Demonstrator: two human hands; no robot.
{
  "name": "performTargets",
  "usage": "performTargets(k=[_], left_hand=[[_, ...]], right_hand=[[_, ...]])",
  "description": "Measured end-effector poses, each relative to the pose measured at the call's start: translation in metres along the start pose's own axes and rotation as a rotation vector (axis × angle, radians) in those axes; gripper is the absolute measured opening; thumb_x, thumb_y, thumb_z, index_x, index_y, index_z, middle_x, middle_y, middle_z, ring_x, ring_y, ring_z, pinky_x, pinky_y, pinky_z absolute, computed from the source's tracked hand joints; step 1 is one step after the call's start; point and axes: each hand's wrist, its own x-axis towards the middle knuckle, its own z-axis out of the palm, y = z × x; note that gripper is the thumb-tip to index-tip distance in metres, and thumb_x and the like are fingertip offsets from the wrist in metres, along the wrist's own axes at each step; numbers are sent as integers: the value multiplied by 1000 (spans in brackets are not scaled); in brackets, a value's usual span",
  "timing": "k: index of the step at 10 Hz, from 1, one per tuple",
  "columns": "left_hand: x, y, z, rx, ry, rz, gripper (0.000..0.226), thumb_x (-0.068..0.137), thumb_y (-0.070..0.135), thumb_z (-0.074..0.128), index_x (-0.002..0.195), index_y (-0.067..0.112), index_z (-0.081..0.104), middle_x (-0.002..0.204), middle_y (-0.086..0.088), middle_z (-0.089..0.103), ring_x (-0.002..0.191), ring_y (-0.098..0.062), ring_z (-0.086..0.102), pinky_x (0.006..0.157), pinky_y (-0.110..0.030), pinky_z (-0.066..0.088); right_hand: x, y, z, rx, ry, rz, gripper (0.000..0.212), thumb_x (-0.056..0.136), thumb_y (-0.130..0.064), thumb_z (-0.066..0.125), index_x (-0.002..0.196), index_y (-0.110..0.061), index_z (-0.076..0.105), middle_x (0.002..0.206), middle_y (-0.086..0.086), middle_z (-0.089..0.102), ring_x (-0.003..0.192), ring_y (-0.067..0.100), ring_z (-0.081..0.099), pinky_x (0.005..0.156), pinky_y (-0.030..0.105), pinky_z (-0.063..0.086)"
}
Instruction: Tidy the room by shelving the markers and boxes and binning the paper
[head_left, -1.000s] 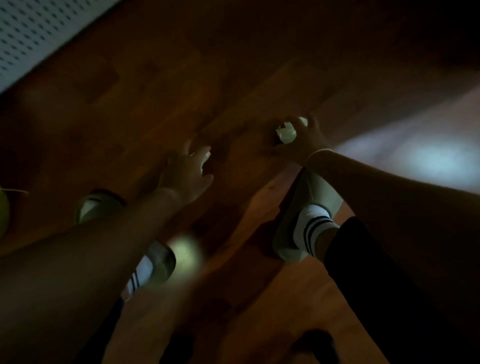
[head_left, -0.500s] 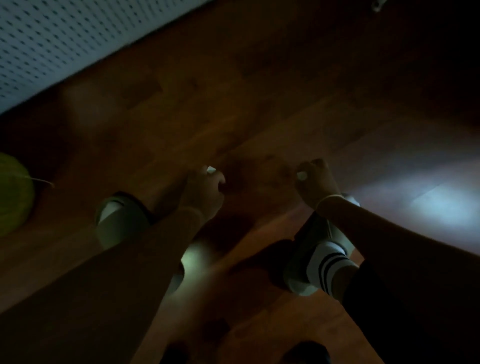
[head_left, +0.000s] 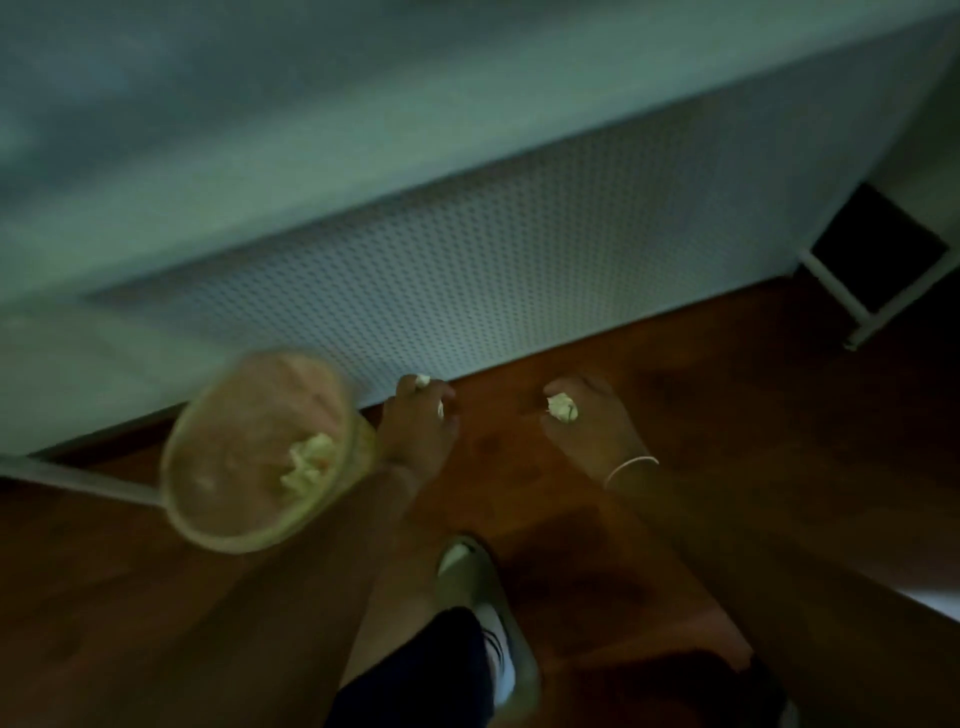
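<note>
The room is dim and the picture is blurred. My left hand (head_left: 418, 421) is closed around a small crumpled white paper (head_left: 423, 381) that peeks out between the fingers. My right hand (head_left: 592, 421) is closed on a second crumpled paper ball (head_left: 562, 407). A round yellowish bin (head_left: 208, 514) stands on the floor just left of my left hand, and crumpled paper (head_left: 309, 462) lies inside it. Both hands hover above the floor to the right of the bin.
A white perforated panel (head_left: 493, 270) of a piece of furniture runs across the back, with a dark opening and white frame (head_left: 878, 260) at the right. The floor (head_left: 727, 415) is brown wood. My shoe and striped sock (head_left: 483, 618) are below the hands.
The view has swung up and left, bringing the bin and the white panel into sight. Both hands still hold their paper and are now near the bin.
</note>
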Motion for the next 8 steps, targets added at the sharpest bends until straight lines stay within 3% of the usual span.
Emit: performTargets(k=[1,3,4,5,6,8], left_hand=[[-15,-43,-45,-28,95,-61,36,90,18,58,126,15,57,142,-13,39,119,-35,50,99,-40,44],[-36,-139,-93,-126,230,-240,36,89,20,59,125,18,57,143,-12,38,119,-34,51,95,-39,43],[-38,-172,-98,-122,268,-276,36,90,24,59,126,18,58,143,-13,41,119,-32,52,92,-33,40],[-35,-197,-95,-186,273,-248,48,90,28,63,135,18,52,149,-13,37,128,-27,47,99,-28,33],[-33,-219,-87,-276,224,-227,61,89,32,64,144,20,41,155,-10,31,141,-24,34,109,-28,26],[-41,-256,-75,-335,171,-304,59,92,32,60,145,17,39,155,-12,30,143,-29,29,112,-42,34]], right_hand=[[-4,-58,28,1,-37,-102,32,85,-15,62,117,-15,59,136,4,41,113,19,52,87,20,39],[0,-144,105,-33,-100,-257,33,84,-14,63,117,-12,57,132,6,41,99,13,48,80,20,37],[4,-166,141,-55,-135,-283,35,83,-14,63,117,-12,57,132,6,41,106,18,51,82,19,35],[8,-181,165,-76,-184,-290,45,84,-21,64,127,-15,52,143,5,35,117,16,46,89,18,33],[11,-189,180,-107,-249,-269,65,86,-33,63,144,-24,34,158,2,15,143,19,21,110,28,24],[11,-171,194,-142,-246,-188,71,86,-41,60,146,-21,30,156,2,24,143,19,24,116,37,25]])
